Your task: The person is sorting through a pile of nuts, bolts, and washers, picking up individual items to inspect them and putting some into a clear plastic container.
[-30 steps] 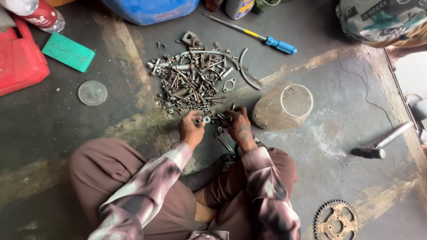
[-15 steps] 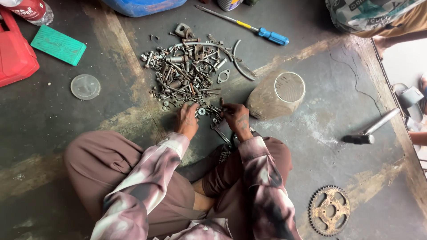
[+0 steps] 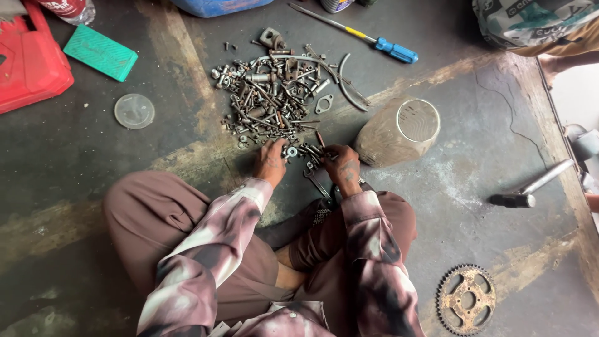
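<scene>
Sat cross-legged on a dark, stained concrete floor (image 3: 93, 181), worn yellowish in streaks. Had a chunky red plastic case (image 3: 28, 68) off at the far left edge, with a ribbed green rectangular block (image 3: 100, 52) just beside it. Spread out ahead: a big messy pile of greasy grey bolts, nuts and bent metal bits (image 3: 274, 93), all dull steel and rust. Tipped on its side right of the pile, a grimy round plastic jar (image 3: 396, 132), mouth facing up-right. Further right, a black-headed hammer with a shiny metal handle (image 3: 530, 188); nearer the knee, a rusty toothed sprocket (image 3: 466, 299). Up top, a blue-handled screwdriver (image 3: 362, 34). Left of the pile, a flat clear round lid (image 3: 134, 111).

Left hand (image 3: 270, 162) palm down, fingers curled into the pile's near edge. Right hand (image 3: 342, 168) loosely curled over small bolts there; couldn't tell whether anything was pinched.
</scene>
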